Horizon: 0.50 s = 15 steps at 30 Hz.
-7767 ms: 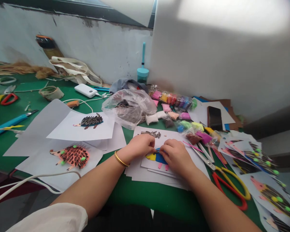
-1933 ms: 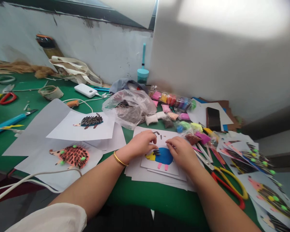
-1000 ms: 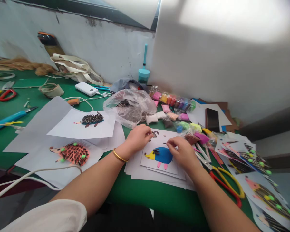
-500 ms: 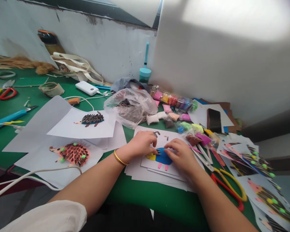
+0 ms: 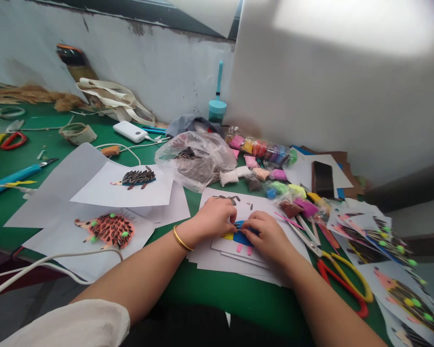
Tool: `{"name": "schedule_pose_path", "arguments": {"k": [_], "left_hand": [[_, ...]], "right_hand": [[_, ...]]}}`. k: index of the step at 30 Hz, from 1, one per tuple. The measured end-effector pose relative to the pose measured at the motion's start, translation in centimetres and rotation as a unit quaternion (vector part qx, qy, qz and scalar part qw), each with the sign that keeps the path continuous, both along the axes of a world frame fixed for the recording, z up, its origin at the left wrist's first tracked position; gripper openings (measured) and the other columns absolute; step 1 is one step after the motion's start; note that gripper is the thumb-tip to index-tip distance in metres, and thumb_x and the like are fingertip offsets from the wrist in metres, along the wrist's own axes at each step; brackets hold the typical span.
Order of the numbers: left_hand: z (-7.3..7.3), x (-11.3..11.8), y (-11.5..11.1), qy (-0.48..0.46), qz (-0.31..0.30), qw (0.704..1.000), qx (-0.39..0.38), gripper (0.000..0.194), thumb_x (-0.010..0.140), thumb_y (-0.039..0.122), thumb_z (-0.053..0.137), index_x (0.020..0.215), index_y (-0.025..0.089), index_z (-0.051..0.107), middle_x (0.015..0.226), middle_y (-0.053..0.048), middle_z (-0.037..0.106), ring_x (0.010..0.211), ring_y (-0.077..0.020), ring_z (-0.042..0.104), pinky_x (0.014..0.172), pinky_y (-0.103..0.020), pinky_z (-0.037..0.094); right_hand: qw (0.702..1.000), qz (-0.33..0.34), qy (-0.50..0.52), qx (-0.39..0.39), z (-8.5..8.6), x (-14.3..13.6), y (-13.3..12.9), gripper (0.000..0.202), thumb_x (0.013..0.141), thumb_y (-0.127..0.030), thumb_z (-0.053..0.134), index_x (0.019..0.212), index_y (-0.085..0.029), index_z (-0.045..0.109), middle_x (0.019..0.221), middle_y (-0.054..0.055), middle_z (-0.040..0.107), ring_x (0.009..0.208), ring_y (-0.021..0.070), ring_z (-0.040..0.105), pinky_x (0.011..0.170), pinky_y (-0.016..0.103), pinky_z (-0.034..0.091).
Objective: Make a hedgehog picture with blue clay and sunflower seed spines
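Note:
A flat clay hedgehog lies on a white paper sheet (image 5: 222,246), with a blue body (image 5: 240,239), a yellow face (image 5: 227,236) and pink feet (image 5: 244,249). My left hand (image 5: 217,219) is at its upper left, thumb and forefinger drawn together beside a few dark sunflower seeds (image 5: 237,225) on the blue clay. From the other side, my right hand (image 5: 267,236) covers part of the body, its fingertips closed against the clay near the seeds. What either pinch contains is hidden. Loose sunflower seeds (image 5: 235,199) lie on the sheet above my hands.
Beyond the sheet are a plastic bag of seeds (image 5: 195,161) and several clay packets (image 5: 228,178). Scissors (image 5: 342,274) lie right, near finished hedgehog pictures (image 5: 407,294). More seed hedgehogs (image 5: 106,230) are left, beside a white cable (image 5: 58,255). A phone (image 5: 321,179) lies farther back.
My right hand has moved slightly left, and its fingers have closed in over the blue body. The left hand has barely shifted, staying beside the seeds.

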<state>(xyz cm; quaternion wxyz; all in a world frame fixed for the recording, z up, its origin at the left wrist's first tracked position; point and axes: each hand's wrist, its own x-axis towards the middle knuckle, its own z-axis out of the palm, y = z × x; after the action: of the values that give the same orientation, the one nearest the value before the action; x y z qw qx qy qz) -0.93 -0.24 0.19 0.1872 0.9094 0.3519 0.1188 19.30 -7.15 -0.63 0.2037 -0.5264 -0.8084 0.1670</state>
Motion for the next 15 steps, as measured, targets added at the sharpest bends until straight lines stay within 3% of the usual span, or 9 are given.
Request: {"name": "schedule_pose_path", "arguments": {"k": [15], "left_hand": [[0.60, 0.00, -0.11, 0.000, 0.023, 0.999, -0.030, 0.021, 0.070, 0.037, 0.081, 0.078, 0.022, 0.069, 0.090, -0.002, 0.064, 0.088, -0.0207, 0.061, 0.077, -0.033, 0.040]], "right_hand": [[1.000, 0.003, 0.009, 0.018, -0.18, -0.44, 0.05, 0.015, 0.090, -0.021, 0.057, 0.084, -0.021, 0.071, 0.088, 0.006, 0.063, 0.086, 0.0212, 0.057, 0.079, 0.037, 0.046]]}}
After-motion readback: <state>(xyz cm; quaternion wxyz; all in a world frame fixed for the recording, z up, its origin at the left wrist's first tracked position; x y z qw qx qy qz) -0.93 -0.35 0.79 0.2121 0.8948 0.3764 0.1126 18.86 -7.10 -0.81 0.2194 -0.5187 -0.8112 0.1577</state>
